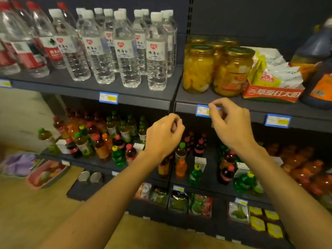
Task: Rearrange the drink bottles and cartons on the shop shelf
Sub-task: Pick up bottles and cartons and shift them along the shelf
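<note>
Small drink bottles [100, 141] and white cartons [200, 163] crowd the middle shelf [212, 177], below and behind both raised hands. The left hand [162, 136] hangs loosely curled, empty; the right hand [231, 123], likewise empty, hovers before a price tag [202, 110].

On the middle shelf [100, 163] I see small drink bottles [100, 148] standing upright in mixed colours: amber, orange, dark red and green. White cartons [200, 163] stand upright among them, one near the shelf's front edge, beside a green bottle [195, 175].
</note>
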Available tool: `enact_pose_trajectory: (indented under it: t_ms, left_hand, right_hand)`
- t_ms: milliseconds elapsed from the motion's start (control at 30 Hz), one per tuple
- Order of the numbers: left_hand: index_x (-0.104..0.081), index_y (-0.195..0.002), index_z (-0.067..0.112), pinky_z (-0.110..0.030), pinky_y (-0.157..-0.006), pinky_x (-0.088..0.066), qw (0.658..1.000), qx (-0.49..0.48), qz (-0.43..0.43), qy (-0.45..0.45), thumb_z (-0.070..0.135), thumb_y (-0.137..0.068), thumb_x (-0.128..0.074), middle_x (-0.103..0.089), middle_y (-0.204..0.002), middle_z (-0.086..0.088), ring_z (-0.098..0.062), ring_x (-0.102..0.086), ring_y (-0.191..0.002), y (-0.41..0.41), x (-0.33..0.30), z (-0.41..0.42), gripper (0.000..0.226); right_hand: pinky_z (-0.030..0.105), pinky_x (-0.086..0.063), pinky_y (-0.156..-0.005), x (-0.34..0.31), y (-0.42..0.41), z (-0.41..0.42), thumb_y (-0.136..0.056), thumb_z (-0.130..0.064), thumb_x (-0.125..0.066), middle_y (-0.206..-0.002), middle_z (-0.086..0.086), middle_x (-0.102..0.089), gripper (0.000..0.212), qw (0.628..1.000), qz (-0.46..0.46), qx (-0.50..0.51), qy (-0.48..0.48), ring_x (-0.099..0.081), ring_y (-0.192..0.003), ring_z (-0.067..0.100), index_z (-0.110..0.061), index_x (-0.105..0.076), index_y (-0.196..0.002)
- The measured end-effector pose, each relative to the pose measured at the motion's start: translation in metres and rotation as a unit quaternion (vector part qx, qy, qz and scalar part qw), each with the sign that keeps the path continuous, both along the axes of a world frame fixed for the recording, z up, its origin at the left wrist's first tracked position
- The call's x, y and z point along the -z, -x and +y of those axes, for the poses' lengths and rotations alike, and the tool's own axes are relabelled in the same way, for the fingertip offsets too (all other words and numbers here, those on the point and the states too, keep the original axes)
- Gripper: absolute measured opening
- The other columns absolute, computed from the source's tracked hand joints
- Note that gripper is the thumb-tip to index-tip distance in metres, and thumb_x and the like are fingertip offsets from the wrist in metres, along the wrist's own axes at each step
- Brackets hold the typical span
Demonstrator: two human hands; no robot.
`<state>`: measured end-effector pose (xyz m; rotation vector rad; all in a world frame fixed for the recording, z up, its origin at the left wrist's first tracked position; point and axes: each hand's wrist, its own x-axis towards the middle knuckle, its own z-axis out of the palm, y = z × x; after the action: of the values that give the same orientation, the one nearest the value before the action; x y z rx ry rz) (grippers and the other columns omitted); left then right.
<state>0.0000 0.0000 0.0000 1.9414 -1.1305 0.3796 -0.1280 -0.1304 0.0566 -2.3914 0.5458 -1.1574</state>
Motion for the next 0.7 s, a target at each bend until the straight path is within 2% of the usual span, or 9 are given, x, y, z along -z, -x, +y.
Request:
enact_pose_trajectory:
  t_ms: [167, 267, 400, 567, 700]
  left_hand:
    - [-0.061, -0.088, 0.02, -0.025, -0.053, -0.041, 0.997, -0.075, 0.013, -0.017, 0.03, -0.093, -0.051, -0.057, -0.068, 0.008, -0.005, -0.051, -0.061, -0.016, 0.024, 0.052, 0.015]
    - [-0.061, -0.088, 0.018, -0.031, -0.053, -0.042, 0.991, -0.129, 0.023, -0.033, 0.032, -0.092, -0.049, -0.06, -0.072, 0.006, -0.012, -0.055, -0.064, -0.035, 0.033, 0.091, 0.019]
    - [-0.06, -0.087, 0.018, -0.031, -0.052, -0.038, 0.981, -0.184, 0.05, -0.042, 0.031, -0.093, -0.049, -0.06, -0.069, 0.006, -0.012, -0.052, -0.062, -0.065, 0.043, 0.141, 0.018]
    - [-0.061, -0.088, 0.016, -0.028, -0.053, -0.035, 0.97, -0.226, 0.076, -0.043, 0.029, -0.093, -0.052, -0.061, -0.07, 0.006, -0.011, -0.053, -0.062, -0.112, 0.054, 0.202, 0.016]
    - [-0.061, -0.087, 0.017, -0.026, -0.054, -0.032, 0.965, -0.241, 0.096, -0.039, 0.029, -0.092, -0.054, -0.055, -0.067, 0.012, -0.007, -0.049, -0.059, -0.159, 0.063, 0.257, 0.014]
  right_hand:
    - [0.037, -0.048, -0.054, 0.03, -0.042, 0.033, -0.094, -0.022, -0.055, -0.055, -0.002, -0.056, 0.013, 0.995, -0.02, -0.093, -0.021, -0.055, -0.052, 0.01, -0.014, -0.063, -0.09]
    - [0.037, -0.05, -0.053, 0.049, -0.073, 0.065, -0.094, -0.021, -0.055, -0.057, 0.001, -0.057, 0.013, 0.987, -0.029, -0.155, -0.043, -0.057, -0.052, 0.012, -0.012, -0.064, -0.092]
    - [0.04, -0.049, -0.051, 0.068, -0.111, 0.11, -0.094, -0.021, -0.055, -0.054, 0.003, -0.057, 0.013, 0.975, -0.006, -0.212, -0.065, -0.058, -0.049, 0.016, -0.011, -0.064, -0.091]
    - [0.041, -0.05, -0.05, 0.084, -0.167, 0.162, -0.094, -0.024, -0.055, -0.055, 0.0, -0.057, 0.016, 0.967, 0.022, -0.241, -0.082, -0.057, -0.05, 0.012, -0.012, -0.064, -0.09]
    - [0.041, -0.051, -0.053, 0.096, -0.223, 0.212, -0.094, -0.027, -0.055, -0.058, -0.001, -0.059, 0.017, 0.966, 0.034, -0.237, -0.096, -0.059, -0.053, 0.013, -0.014, -0.064, -0.089]
